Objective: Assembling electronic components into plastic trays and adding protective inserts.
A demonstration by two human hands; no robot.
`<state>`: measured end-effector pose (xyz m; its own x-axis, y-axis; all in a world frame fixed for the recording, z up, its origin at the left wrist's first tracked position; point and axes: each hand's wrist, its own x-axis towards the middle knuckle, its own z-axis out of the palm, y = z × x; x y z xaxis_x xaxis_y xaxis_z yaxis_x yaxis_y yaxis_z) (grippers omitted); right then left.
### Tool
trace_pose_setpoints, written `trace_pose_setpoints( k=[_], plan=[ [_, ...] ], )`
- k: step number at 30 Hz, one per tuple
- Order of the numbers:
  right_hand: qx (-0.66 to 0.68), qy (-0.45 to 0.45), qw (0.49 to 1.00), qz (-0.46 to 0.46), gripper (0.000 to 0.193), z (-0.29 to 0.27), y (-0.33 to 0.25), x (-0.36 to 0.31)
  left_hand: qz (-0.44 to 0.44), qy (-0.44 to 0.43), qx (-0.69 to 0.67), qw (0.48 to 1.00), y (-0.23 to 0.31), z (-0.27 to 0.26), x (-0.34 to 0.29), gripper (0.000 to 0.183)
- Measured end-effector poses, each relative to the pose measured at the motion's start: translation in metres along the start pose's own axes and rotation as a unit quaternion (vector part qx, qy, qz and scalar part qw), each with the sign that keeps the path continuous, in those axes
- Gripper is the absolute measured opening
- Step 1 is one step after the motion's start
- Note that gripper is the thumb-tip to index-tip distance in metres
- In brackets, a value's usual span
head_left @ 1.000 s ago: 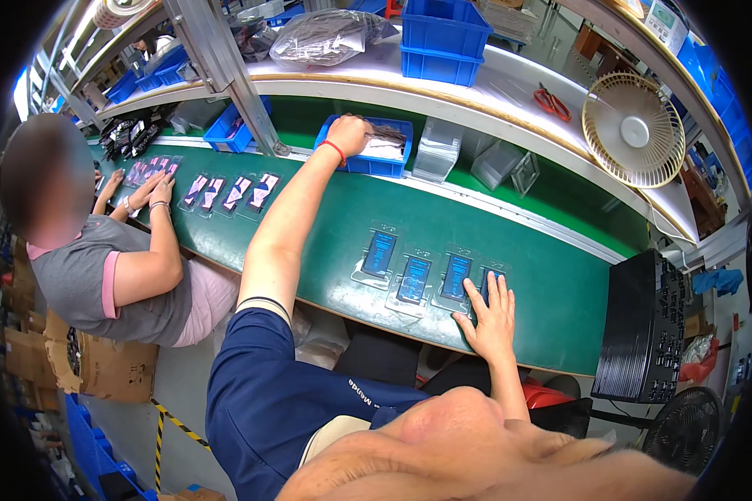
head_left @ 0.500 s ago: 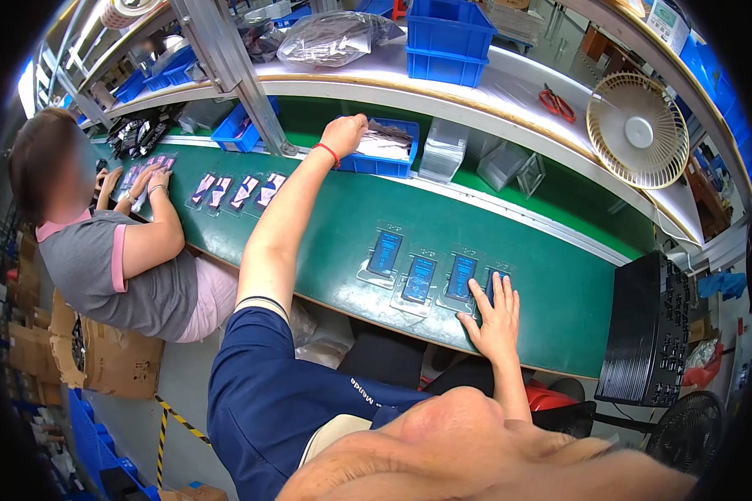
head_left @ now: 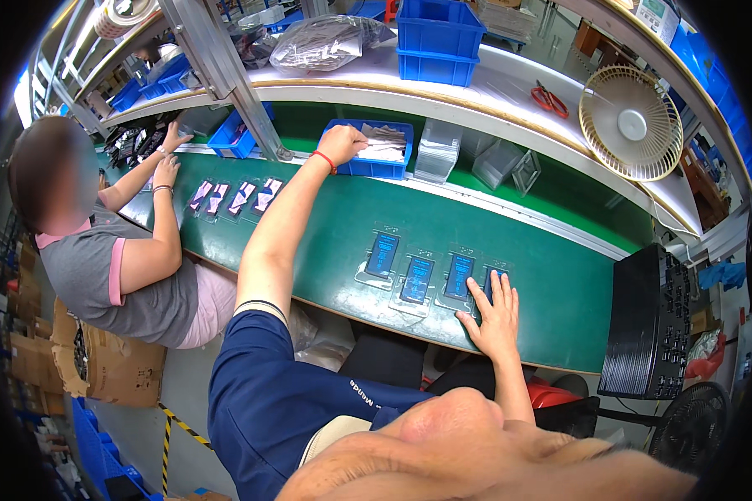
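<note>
Dark rectangular pieces (head_left: 417, 278) with blue markings: we count four, each in a clear tray (head_left: 409, 307), set in a loose row on the green bench (head_left: 326, 250). Our right hand (head_left: 497, 324) lies spread over the rightmost one, palm down, fingers fanned apart and closed round nothing; its index fingertip comes close to the third piece. Our left hand (head_left: 341, 145) is at the blue bin (head_left: 376, 169), fingertips drawn together at the left side of the pale slips (head_left: 384, 144); whether one is pinched there we cannot tell. On progress: all four pieces appear to sit in their trays, which we take as done. On the three in fuller view we see no slip, so we judge that part not yet done; the fourth is partly covered, so we leave it open. Plenty of slips lie in the bin. Further out, a stack of clear plastic (head_left: 439, 152) stands just right of the bin, and a black stack (head_left: 633, 334) at the bench's right end. To our left, a co-worker's hands (head_left: 166, 173) are near another row, four pink-and-white packs (head_left: 241, 197).
</note>
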<state>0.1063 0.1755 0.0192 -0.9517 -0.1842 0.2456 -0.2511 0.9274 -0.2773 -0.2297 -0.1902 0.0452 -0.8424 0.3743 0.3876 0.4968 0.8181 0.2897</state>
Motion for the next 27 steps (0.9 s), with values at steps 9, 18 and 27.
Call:
trace_pose_setpoints(
  k=[9,18,27],
  plan=[
    [0.015,0.013,1.000,-0.003,0.063,0.001,0.001,-0.002,-0.086,0.154,-0.107,0.979,0.014,-0.025,-0.013,0.016],
    [0.198,0.204,0.959,-0.007,0.053,0.013,-0.016,0.025,-0.215,-0.100,-0.559,0.794,0.109,-0.035,-0.094,0.012],
    [0.493,0.061,0.867,0.043,0.028,0.052,-0.060,0.087,-0.100,-0.114,-0.450,0.880,0.162,-0.003,-0.169,0.016]
  ],
)
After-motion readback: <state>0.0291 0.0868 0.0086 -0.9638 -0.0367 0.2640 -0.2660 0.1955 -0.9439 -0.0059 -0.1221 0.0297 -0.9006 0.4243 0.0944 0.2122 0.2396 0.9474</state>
